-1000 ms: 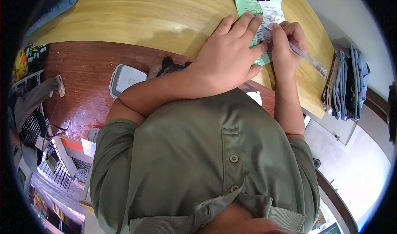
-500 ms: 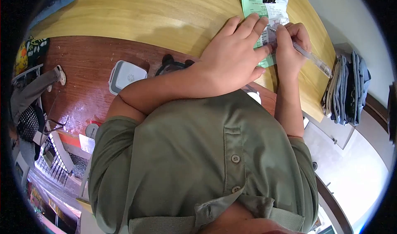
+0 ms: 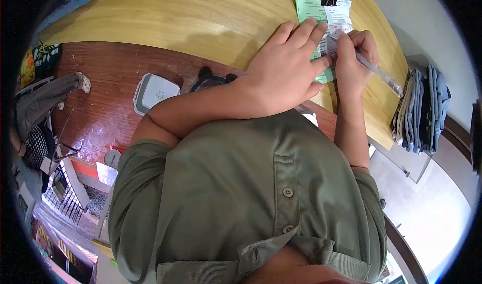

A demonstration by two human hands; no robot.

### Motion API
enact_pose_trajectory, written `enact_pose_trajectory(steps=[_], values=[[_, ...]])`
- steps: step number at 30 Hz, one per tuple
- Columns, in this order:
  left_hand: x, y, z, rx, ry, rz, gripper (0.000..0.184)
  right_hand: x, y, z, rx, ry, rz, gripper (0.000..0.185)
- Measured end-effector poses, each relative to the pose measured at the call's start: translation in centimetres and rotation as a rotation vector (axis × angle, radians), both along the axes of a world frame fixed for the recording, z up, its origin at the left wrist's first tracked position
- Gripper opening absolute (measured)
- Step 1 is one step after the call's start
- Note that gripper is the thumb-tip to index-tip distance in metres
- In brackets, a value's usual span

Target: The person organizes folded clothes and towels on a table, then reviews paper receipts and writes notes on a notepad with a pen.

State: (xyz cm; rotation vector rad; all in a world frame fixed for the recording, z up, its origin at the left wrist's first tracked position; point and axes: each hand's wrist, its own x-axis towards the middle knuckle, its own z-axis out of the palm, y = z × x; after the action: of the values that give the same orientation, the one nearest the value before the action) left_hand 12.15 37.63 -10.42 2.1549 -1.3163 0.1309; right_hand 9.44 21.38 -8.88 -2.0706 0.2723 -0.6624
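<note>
My left hand (image 3: 286, 71) lies flat with its fingers spread, its fingertips resting on a stack of green and white paper slips (image 3: 339, 14). At the top of the slips sits a black binder clip (image 3: 329, 0) with its wire handles up. A clear pen (image 3: 384, 76) is held in my right hand (image 3: 354, 63), slanting down to the right. Its tip end is over the slips, though the exact contact point is too small to make out. My left hand covers the lower left of the papers.
The slips lie on a curved wooden table (image 3: 175, 18). Folded jeans (image 3: 427, 108) are stacked beyond its right edge. On the brown floor below stand a white-lidded box (image 3: 159, 91) and a dark thing with round ears (image 3: 213, 78). Another person's leg (image 3: 50, 93) shows at left.
Both hands keep nearly the same pose on the slips, and the pen has barely shifted. The other person's leg at the left has moved slightly to the right.
</note>
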Motion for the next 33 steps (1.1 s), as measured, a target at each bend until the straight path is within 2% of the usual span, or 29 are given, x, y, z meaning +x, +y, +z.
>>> enact_pose_trajectory(steps=[21,26,31,33], values=[[0.2,0.0,0.7,0.005,0.069,-0.047,0.045,-0.2,-0.2,0.0,-0.052,0.021,-0.086,0.019],[0.4,0.0,0.7,-0.023,0.068,-0.057,0.045,-0.1,-0.1,0.1,0.063,-0.005,-0.133,0.02],[0.4,0.1,0.9,-0.031,0.076,-0.075,0.045,2.8,-2.0,3.6,0.199,-0.095,-0.189,0.024],[0.5,0.2,1.0,-0.044,0.07,-0.083,0.044,5.0,-2.4,4.9,0.276,-0.15,-0.004,0.016]])
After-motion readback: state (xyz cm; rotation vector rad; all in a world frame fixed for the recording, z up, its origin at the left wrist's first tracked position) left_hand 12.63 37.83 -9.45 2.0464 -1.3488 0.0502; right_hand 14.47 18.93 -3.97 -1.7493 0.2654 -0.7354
